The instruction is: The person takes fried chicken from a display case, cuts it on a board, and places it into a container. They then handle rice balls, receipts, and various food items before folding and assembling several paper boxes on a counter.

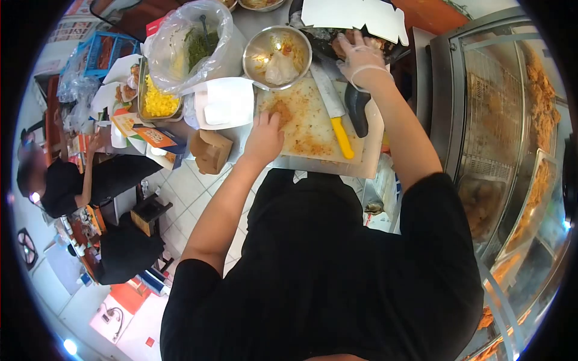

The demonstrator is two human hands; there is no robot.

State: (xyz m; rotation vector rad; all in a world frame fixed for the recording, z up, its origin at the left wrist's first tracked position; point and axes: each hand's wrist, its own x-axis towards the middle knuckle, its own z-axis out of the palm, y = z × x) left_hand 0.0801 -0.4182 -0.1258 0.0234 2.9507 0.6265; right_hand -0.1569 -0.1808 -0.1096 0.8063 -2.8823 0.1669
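My left hand (265, 138) is at the left edge of the crumb-strewn cutting board (313, 126), fingers curled onto a small brown piece of breaded fried food (280, 111). My right hand (361, 57), in a clear plastic glove, reaches to the far right. Its fingers are spread over brown food in a dark container (325, 35), partly covered by a white sheet (355, 13). A knife with a yellow handle (342, 138) lies on the board beside a black handle-like object (357, 111). A metal bowl (248, 57) with shredded food and a crumpled clear glove stands behind the board.
On the left are an open white box (229, 103), a brown carton (209, 150), a tray of yellow corn (161, 99) and a plastic-lined tub of greens (192, 45). A glass cabinet of fried food (500, 120) stands right. Another person (63, 186) works at far left.
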